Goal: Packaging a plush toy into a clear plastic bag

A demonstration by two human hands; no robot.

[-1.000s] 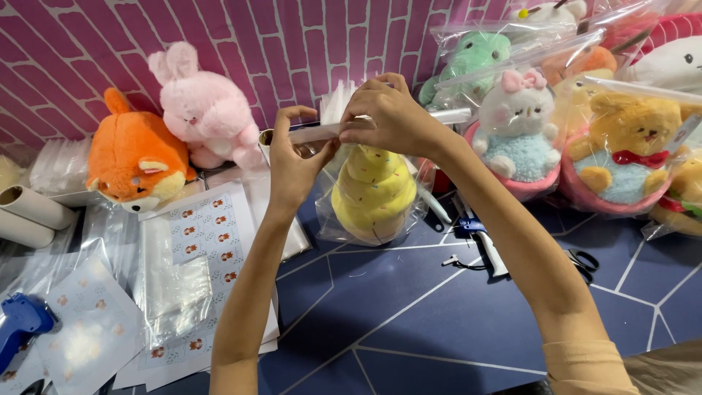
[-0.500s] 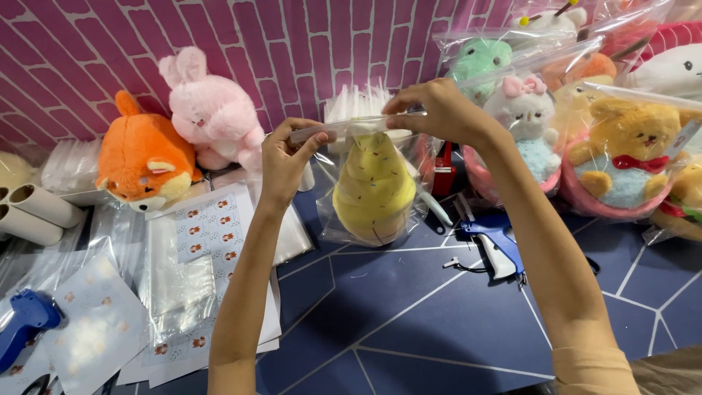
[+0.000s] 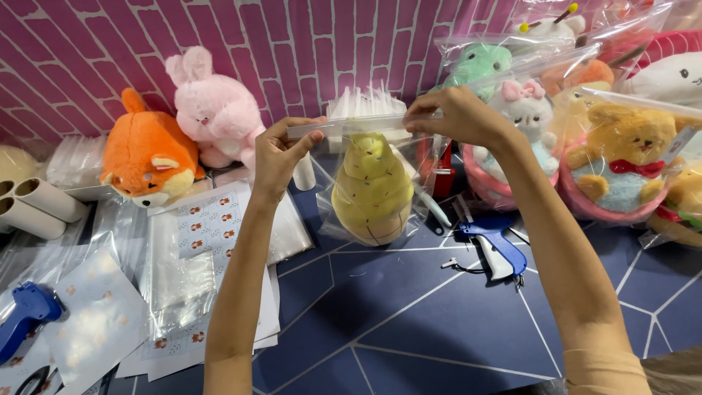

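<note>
Hands stretch a clear bag [image 3: 369,183] above the blue table [image 3: 439,322], a yellow plush [image 3: 371,186] hanging inside. Left hand [image 3: 281,150] pinches one end of the bag's top strip; right hand [image 3: 453,113], farther out than half a second ago, pinches the other, suggesting sealing is nearly complete. A blue tag gun [image 3: 493,245] lies near.

1. An orange fox plush [image 3: 148,155] and a pink rabbit plush [image 3: 213,110] sit left of the grip.
2. A blue tagging gun [image 3: 497,244] lies below-right.
3. Bagged plush toys [image 3: 621,161] crowd the right.
</note>
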